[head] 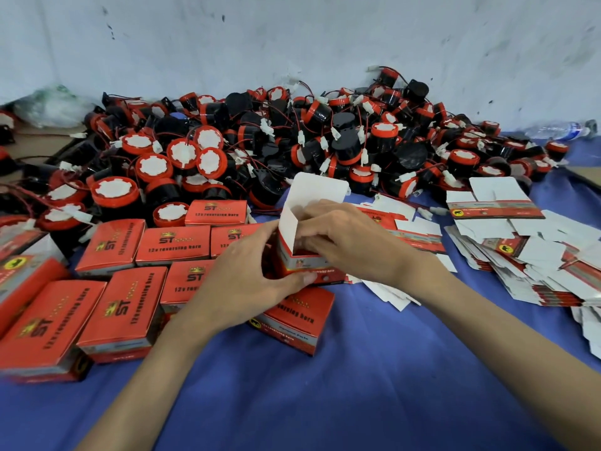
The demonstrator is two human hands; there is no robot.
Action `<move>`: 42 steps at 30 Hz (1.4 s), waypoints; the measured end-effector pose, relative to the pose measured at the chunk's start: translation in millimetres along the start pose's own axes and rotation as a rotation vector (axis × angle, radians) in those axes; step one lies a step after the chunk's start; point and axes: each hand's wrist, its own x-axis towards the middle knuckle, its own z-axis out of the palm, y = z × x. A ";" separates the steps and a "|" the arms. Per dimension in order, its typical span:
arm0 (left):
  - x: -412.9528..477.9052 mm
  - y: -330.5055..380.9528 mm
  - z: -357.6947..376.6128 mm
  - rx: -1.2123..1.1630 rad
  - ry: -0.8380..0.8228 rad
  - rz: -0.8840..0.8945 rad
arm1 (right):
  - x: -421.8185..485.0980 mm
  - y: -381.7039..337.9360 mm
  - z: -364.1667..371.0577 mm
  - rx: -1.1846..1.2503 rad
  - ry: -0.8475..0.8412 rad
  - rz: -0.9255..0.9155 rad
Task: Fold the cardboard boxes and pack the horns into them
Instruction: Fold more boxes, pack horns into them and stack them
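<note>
An upright red cardboard box (300, 265) with its white top flap (317, 188) raised stands in the middle of the blue cloth. My left hand (250, 281) grips its left side and lower front. My right hand (344, 236) rests on the open top, fingers pressing at a side flap. What is inside the box is hidden. A big heap of black and red horns (292, 138) with white connectors lies behind it. Closed red boxes (126, 307) sit in rows at the left.
Flat unfolded box blanks (533, 255) are piled at the right. One closed box (292, 320) lies just in front of the held box. A plastic bottle (559, 130) lies at far right by the wall, and a clear bag (48, 105) at far left.
</note>
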 end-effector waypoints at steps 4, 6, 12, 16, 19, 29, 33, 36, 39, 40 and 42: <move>-1.6 1.1 -0.3 -0.010 0.010 0.012 | -2.6 0.0 -8.9 0.041 -0.116 -0.060; -1.3 2.1 0.4 -0.022 0.016 0.007 | -3.3 2.3 -11.2 0.005 -0.169 -0.091; 0.7 -0.5 1.2 -0.044 0.070 0.004 | -4.9 2.1 -11.1 -0.015 -0.118 -0.050; 4.2 2.2 -1.2 -0.319 0.215 -0.042 | -0.9 5.5 -11.1 -0.025 0.313 0.028; 2.9 4.4 -2.9 -0.506 0.297 -0.025 | 0.2 9.2 -10.7 -0.061 0.558 0.078; 3.2 1.5 -8.2 -0.761 0.292 0.055 | -1.1 0.4 16.9 0.354 0.417 0.111; 3.7 3.1 -9.6 -0.841 0.313 0.028 | -1.2 -0.4 26.8 0.444 0.438 0.123; 1.6 2.9 -5.0 -0.592 0.284 0.023 | -5.8 -7.4 54.9 0.500 0.461 0.110; 1.0 4.9 -1.5 -0.427 0.220 0.025 | -12.7 -9.5 79.7 0.559 0.646 0.113; 0.7 6.5 -1.8 -0.432 0.199 0.034 | -13.7 -9.0 83.1 0.588 0.690 0.113; 0.5 8.7 -1.9 -0.456 0.170 0.046 | -14.3 -8.6 85.2 0.619 0.744 0.098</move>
